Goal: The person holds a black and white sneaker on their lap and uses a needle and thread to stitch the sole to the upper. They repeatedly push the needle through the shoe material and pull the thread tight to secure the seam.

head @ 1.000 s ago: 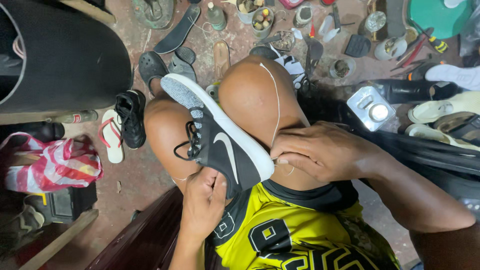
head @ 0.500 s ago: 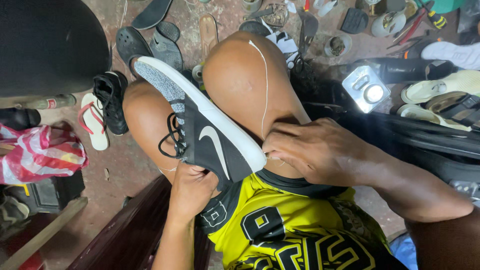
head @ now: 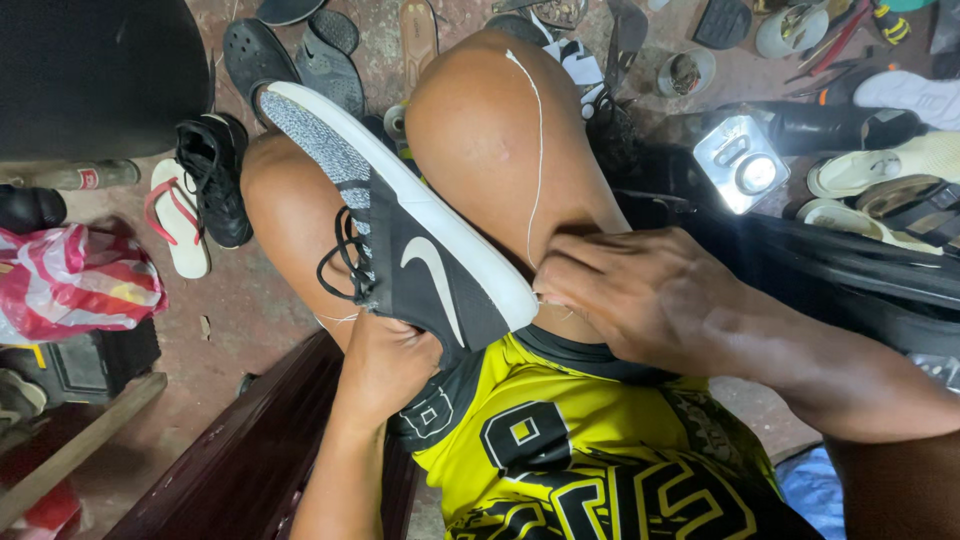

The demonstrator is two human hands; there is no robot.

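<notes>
A black and grey sneaker (head: 400,235) with a white sole and black laces lies on its side between my bare knees. My left hand (head: 385,365) grips its heel end from below. At the heel edge of the white sole, my right hand (head: 640,290) has its fingers pinched. A thin white thread (head: 535,150) runs from those fingers up over my right knee (head: 490,120). I cannot see whether a needle is in the fingers.
Sandals and shoes litter the reddish floor: a black sneaker (head: 215,175), a white and red flip-flop (head: 178,215), dark clogs (head: 255,55). A striped bag (head: 70,280) lies at left, a metal can (head: 740,160) and pale slippers (head: 880,170) at right. A dark wooden bench (head: 250,450) is below.
The view has shifted, so the knees and sneaker sit slightly higher in frame. My right hand stays pinched at the sole's heel and the left keeps its grip.
</notes>
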